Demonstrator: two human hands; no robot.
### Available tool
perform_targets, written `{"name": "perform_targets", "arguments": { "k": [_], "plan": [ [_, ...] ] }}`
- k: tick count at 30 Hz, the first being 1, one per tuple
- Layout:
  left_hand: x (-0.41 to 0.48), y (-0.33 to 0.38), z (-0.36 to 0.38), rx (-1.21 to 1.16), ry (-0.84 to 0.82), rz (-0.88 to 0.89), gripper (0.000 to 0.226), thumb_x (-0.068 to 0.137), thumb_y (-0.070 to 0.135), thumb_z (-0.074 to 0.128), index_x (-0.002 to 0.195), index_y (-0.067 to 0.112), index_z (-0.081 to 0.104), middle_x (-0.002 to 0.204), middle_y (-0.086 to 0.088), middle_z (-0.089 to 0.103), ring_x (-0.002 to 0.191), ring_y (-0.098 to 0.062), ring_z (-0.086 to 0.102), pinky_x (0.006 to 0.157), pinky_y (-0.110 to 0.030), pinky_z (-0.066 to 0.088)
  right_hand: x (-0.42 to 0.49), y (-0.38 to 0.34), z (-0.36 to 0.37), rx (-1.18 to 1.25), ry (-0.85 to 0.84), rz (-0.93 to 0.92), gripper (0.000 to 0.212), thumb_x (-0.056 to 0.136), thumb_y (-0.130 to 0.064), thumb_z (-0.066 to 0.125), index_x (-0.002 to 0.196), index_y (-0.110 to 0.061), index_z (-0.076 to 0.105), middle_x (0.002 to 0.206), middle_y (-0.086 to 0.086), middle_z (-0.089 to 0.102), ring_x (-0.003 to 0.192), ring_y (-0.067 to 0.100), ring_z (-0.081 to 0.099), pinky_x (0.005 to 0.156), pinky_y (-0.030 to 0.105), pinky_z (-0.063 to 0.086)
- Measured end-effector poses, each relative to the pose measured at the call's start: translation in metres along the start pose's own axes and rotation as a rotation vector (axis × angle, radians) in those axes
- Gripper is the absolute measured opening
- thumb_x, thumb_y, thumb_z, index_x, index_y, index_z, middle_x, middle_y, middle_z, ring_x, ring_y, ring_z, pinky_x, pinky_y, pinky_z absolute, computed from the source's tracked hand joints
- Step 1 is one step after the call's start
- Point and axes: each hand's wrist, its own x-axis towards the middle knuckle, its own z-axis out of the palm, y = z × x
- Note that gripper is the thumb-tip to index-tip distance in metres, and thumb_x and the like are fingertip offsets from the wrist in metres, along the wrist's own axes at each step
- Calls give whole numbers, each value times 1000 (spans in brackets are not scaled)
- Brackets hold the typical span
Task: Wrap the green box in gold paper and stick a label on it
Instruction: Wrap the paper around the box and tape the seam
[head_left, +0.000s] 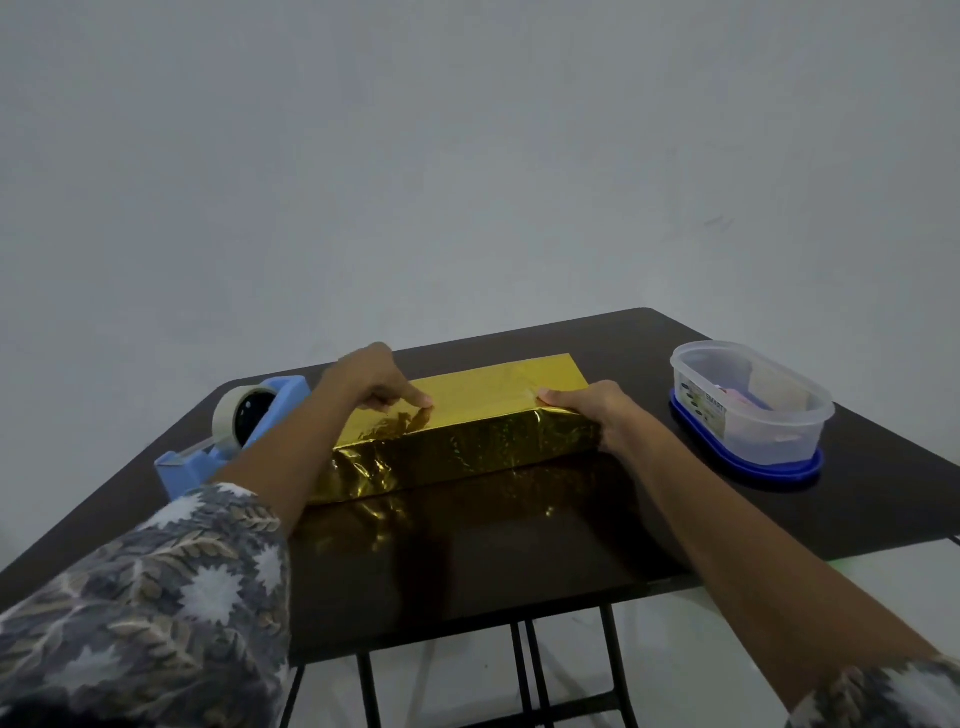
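Note:
The box (467, 415) lies in the middle of the dark table (519, 545), fully covered in shiny gold paper, so no green shows. My left hand (371, 382) is over its left part, with the index fingertip and thumb tip pressing down on the paper's top face near the front edge. The other fingers are curled in. My right hand (597, 410) grips the box's right end, thumb on top and fingers wrapped over the front corner. Loose gold paper is crumpled at the box's front left corner. No label shows.
A blue tape dispenser (234, 431) with a roll of tape stands left of the box, partly behind my left forearm. A clear plastic tub (753, 405) on a blue lid sits at the right with small items inside. A plain wall is behind the table.

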Motion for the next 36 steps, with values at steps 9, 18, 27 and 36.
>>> {"name": "perform_targets", "arguments": {
  "k": [9,18,27,36],
  "plan": [
    [-35,-32,56,-113,441,603,33,99,31,43,127,16,55,130,-2,57,118,-16,52,95,-28,38,-28,14,56,-1130,346,-1073,65,96,-46,5,144,-16,35,150,2,37,142,18,27,116,44,9],
    [-29,-106,62,199,389,616,74,86,67,14,142,24,41,143,5,47,133,-12,40,112,-37,25,-19,32,54,-1313,179,-1000,49,101,-43,24,147,-28,27,153,-9,30,142,11,24,117,37,7],
    [-35,-131,57,63,409,542,50,95,43,37,140,22,43,145,4,44,139,-13,31,118,-41,13,-17,42,18,-1274,321,-991,51,92,-45,29,124,-21,61,121,-2,66,109,18,64,96,44,45],
    [-40,-117,48,50,335,513,55,91,55,46,136,23,48,135,2,52,130,-26,39,109,-48,30,-16,45,2,-1077,468,-923,75,95,-58,3,122,-22,63,137,0,53,135,20,40,113,47,20]
  ]
}}
